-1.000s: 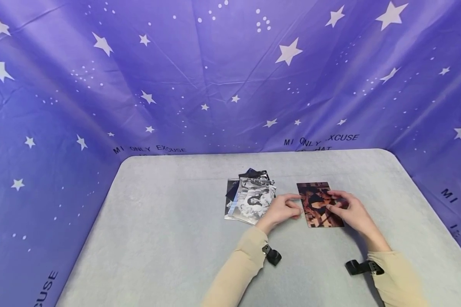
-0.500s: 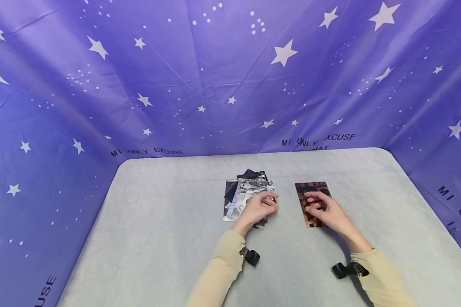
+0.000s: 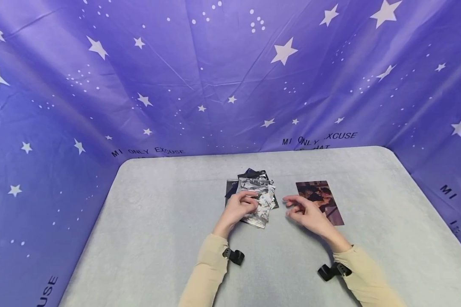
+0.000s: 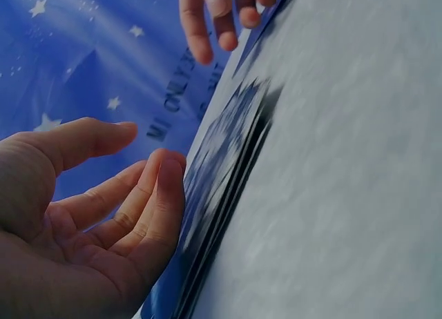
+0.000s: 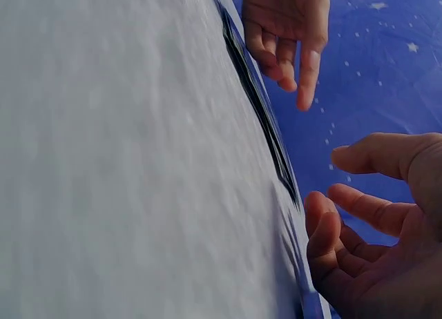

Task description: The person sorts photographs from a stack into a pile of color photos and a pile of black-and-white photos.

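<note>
A loose stack of photo prints point(image 3: 259, 219), black-and-white on top with dark blue ones underneath, lies on the table in the head view. Over its left part hovers my left hand point(image 3: 238, 209), fingers loosely bent and thumb apart from them, as the left wrist view shows. To the right lies a single reddish-brown photo print point(image 3: 324, 196), flat on the table. My right hand point(image 3: 309, 215) is in front of that print's left side, its fingertips reaching into the gap towards the stack. Nothing is between the fingers of this hand, and its thumb stands apart.
The grey table point(image 3: 157, 221) has rounded far corners. Behind it and along both sides hangs a purple cloth point(image 3: 215, 76) with white stars and black lettering. Each wrist wears a black camera point(image 3: 236, 256) on a strap over a beige sleeve point(image 3: 207, 268).
My right hand has let go of the reddish-brown print and moved left. The left hand has moved left from that print's edge to above the stack.
</note>
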The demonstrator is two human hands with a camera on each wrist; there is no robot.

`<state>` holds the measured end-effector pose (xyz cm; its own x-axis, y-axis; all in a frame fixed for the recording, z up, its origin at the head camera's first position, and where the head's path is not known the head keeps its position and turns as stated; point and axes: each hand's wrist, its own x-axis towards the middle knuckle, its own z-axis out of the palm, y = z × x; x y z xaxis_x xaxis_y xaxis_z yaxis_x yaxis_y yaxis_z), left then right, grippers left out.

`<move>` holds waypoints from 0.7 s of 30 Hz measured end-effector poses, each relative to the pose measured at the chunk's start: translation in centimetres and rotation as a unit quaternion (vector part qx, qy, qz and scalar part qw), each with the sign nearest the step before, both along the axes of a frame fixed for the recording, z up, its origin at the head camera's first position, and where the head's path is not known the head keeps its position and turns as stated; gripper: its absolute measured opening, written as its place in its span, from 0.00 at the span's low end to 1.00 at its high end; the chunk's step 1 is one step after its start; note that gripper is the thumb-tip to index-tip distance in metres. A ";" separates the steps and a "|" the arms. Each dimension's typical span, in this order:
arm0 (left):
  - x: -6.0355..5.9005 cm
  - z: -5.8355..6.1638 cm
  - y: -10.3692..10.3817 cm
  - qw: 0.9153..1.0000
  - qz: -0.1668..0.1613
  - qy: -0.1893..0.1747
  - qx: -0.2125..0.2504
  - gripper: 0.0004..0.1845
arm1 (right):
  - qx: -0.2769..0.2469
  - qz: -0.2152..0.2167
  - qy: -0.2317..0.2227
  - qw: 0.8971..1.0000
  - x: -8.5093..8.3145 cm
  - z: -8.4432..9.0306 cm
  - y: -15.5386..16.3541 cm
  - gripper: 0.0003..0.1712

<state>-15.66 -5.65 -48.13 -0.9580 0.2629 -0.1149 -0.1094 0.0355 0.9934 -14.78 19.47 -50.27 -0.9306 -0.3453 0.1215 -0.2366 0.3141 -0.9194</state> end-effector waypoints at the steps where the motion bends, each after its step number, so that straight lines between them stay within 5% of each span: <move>1: 0.1 0.4 -0.4 1.000 0.002 0.002 0.002 0.20 | 0.001 0.003 0.000 1.000 0.0 0.0 -0.3 0.24; 11: 0.2 1.0 -2.8 0.999 0.032 0.006 -0.006 0.21 | 0.059 0.022 -0.017 0.998 -0.1 0.5 -1.8 0.28; 18: -1.1 -1.9 -3.6 0.997 0.074 0.026 -0.024 0.19 | 0.079 0.031 -0.025 0.996 -0.2 0.6 -2.5 0.29; 21: -1.2 -2.1 -3.9 0.995 0.081 0.040 -0.046 0.19 | 0.076 0.027 -0.028 0.996 -0.1 0.8 -2.8 0.29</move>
<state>-16.83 -9.52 -50.24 -0.9939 0.0967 -0.0526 -0.0413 0.1151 0.9925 -14.89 16.72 -49.48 -0.9137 -0.4063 0.0128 -0.2076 0.4394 -0.8740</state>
